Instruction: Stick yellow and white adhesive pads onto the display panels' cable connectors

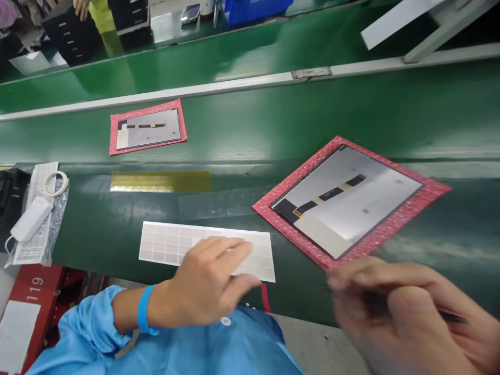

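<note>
My left hand (209, 281) lies flat with fingers stretched over a white sheet of small rectangular labels (167, 244) at the near edge of the green bench. My right hand (410, 312) is blurred by motion at the lower right, curled around a thin dark tool (451, 316) like tweezers. Just beyond it a grey display panel with a black and yellow flex strip (351, 203) rests on a red bubble-wrap mat (425, 200).
A second panel on a red mat (148, 129) lies farther back on the green conveyor (273, 125). A yellow tape strip (160, 181) and a clear strip (219, 204) lie mid-bench. A white device with cable (31, 219) sits left. Another person's hand (81, 8) shows at top left.
</note>
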### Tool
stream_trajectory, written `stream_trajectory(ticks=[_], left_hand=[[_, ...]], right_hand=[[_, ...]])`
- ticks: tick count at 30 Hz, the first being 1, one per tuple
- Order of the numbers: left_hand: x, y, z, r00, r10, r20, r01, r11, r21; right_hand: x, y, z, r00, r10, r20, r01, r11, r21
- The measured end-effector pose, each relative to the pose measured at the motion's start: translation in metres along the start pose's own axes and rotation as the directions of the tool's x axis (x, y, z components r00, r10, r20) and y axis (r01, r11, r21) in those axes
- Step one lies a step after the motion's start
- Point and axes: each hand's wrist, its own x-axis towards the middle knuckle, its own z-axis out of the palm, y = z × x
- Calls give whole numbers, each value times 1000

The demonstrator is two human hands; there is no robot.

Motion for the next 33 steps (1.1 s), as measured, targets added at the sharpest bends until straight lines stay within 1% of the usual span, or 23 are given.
stream_trajectory(ticks=[1, 2, 3, 4, 5, 6, 7, 8, 9, 10, 12, 15, 18, 21, 22, 23, 24, 25, 26, 27, 28, 30, 33], left_hand=[[6, 4, 1, 998, 37, 41, -33, 994, -102], [10, 6, 1, 996, 64, 68, -51, 982, -183], [13, 6, 0, 995, 71, 74, -52, 970, -236], [14, 5, -2, 997, 52, 59, -34, 965, -261], [14, 2, -6, 1000, 16, 25, -9, 966, -258], [13, -2, -11, 1000, -22, -21, 16, 972, -233], [12, -7, -17, 996, -54, -67, 40, 980, -194], [12, -13, -23, 993, -81, -91, 66, 985, -157], [12, -19, -28, 990, -113, -89, 100, 986, -134], [14, -25, -33, 986, -153, -63, 144, 981, -131], [20, -38, -39, 967, -250, 39, 253, 951, -175], [35, -54, -44, 920, -345, 185, 384, 885, -263], [51, -69, -46, 881, -380, 282, 462, 818, -343], [62, -85, -47, 825, -347, 446, 537, 728, -427], [64, -92, -47, 821, -320, 473, 531, 733, -425], [66, -100, -46, 841, -295, 454, 489, 774, -403], [68, -109, -44, 881, -275, 384, 413, 843, -346], [69, -119, -41, 929, -247, 276, 316, 917, -242], [70, -128, -38, 966, -203, 160, 221, 970, -102], [70, -138, -34, 987, -148, 69, 145, 988, 45], [71, -146, -29, 995, -99, 20, 94, 980, 177], [71, -159, -21, 999, -47, 14, 39, 938, 344], [69, -166, -13, 999, -31, 11, 24, 919, 393]], right_hand=[[-2, -18, 16, 997, 37, 61, -54, 949, 311], [-4, -34, 32, 990, 61, 124, -120, 821, 559], [-3, -47, 48, 986, 72, 148, -157, 685, 712], [-2, -55, 62, 981, 75, 177, -187, 574, 797], [1, -59, 74, 980, 77, 183, -196, 522, 830], [4, -59, 85, 981, 80, 177, -192, 524, 830], [8, -55, 93, 981, 81, 174, -189, 563, 804], [11, -49, 99, 980, 79, 183, -193, 622, 759], [16, -41, 103, 974, 72, 216, -205, 683, 701], [20, -32, 106, 964, 51, 261, -213, 736, 642], [31, -15, 107, 929, -21, 369, -204, 802, 561], [51, 2, 106, 862, -142, 486, -160, 835, 526], [71, 10, 107, 817, -196, 542, -145, 840, 523], [86, 19, 113, 774, -227, 591, -153, 838, 523], [89, 23, 116, 771, -220, 597, -163, 839, 519], [93, 27, 119, 787, -192, 587, -178, 839, 514], [96, 32, 124, 817, -144, 558, -195, 842, 503], [99, 37, 129, 856, -76, 511, -213, 850, 482], [101, 42, 134, 892, 1, 452, -231, 860, 455], [103, 46, 140, 916, 73, 394, -251, 871, 423], [104, 50, 145, 928, 130, 350, -270, 881, 389], [106, 55, 153, 931, 207, 301, -305, 895, 327], [106, 57, 158, 921, 265, 284, -339, 906, 254]])
